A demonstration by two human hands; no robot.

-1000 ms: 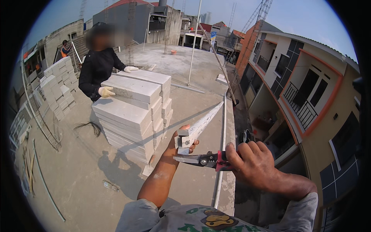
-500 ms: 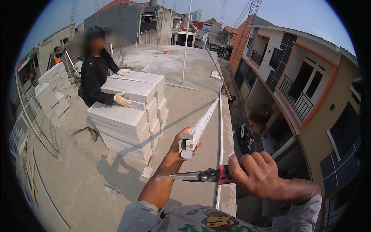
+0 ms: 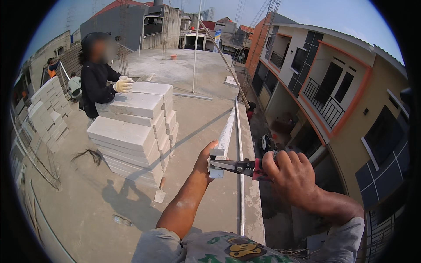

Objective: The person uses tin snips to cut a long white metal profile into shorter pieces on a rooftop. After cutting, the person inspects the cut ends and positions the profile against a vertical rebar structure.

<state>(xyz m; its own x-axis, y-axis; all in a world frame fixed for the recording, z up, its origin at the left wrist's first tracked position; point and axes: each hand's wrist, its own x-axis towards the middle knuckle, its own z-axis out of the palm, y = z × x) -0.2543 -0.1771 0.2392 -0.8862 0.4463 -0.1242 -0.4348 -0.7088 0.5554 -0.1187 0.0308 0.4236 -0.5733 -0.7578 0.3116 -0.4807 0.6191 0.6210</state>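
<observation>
Snips (image 3: 241, 167) raised, partly hiding metal channel (image 3: 225, 139).

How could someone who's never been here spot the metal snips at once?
Find the big stack of pale blocks, then look right and lower to the left hand, gripping a long whitish profile. The snips are at the profile's near end, in the right hand. Their dark pivot and red handle part set them apart from the plain profile.
</observation>
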